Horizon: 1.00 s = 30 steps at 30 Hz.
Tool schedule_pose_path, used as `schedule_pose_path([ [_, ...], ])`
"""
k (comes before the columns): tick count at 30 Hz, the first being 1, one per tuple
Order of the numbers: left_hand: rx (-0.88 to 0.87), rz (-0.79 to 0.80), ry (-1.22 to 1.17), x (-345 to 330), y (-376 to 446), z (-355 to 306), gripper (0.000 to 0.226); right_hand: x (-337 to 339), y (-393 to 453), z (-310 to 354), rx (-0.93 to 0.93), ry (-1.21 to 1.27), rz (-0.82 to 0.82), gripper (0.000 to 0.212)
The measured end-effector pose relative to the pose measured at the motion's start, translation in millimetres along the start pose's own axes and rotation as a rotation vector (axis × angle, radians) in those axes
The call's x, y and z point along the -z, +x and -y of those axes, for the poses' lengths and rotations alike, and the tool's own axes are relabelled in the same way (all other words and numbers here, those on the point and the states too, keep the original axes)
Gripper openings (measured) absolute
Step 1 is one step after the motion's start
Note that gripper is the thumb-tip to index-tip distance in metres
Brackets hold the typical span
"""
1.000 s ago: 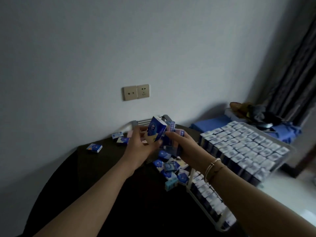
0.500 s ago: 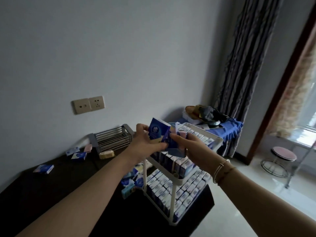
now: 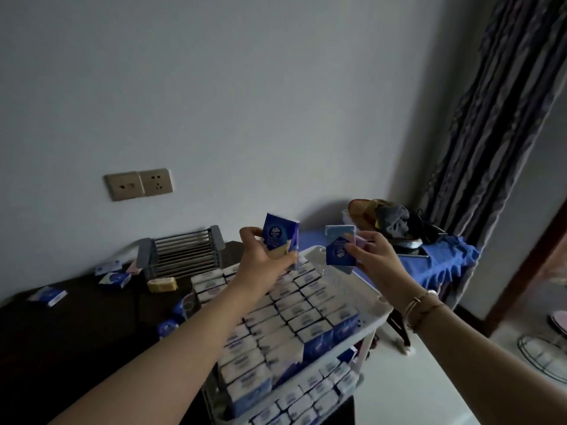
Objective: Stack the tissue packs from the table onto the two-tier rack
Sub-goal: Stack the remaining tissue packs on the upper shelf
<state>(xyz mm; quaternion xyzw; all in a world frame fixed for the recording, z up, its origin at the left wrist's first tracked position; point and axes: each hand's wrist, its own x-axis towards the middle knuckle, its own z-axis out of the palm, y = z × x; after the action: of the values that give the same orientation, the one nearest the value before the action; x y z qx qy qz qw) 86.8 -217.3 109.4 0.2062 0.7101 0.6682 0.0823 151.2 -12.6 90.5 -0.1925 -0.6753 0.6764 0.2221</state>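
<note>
Prob. home rm: curtain [image 3: 491, 124], wall sockets [image 3: 138, 184]

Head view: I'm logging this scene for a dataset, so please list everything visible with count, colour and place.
two-tier rack: one, white, right of the table, both tiers packed with tissue packs
racked tissue packs: dozens, blue with white tops, in rows
loose tissue packs: several, blue, scattered on the table
table: one, dark, lower left
wire basket: one, grey, at the table's back edge
wall sockets: two, beige, on the wall
blue cloth: one, behind the rack, clutter on top
curtain: one, striped grey, right
bracelets: gold, right wrist
left hand: holds one blue pack
right hand: holds several packs
</note>
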Motion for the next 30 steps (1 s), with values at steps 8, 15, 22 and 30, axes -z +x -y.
schedule_pose_path([
  [8,-0.061,-0.11,0.191,-8,-1,29,0.056,-32,59,-35,0.066,-0.293,0.289,0.03],
  [15,-0.069,-0.118,0.204,-13,0,30,0.058,-25,75,-48,0.167,-0.751,0.5,0.045],
  [22,-0.068,-0.159,0.194,-24,10,22,0.06,-27,71,-40,0.354,-1.198,0.376,0.062],
  [30,-0.055,-0.156,0.201,-31,7,31,0.059,-36,64,-40,0.341,-1.144,0.577,0.074],
])
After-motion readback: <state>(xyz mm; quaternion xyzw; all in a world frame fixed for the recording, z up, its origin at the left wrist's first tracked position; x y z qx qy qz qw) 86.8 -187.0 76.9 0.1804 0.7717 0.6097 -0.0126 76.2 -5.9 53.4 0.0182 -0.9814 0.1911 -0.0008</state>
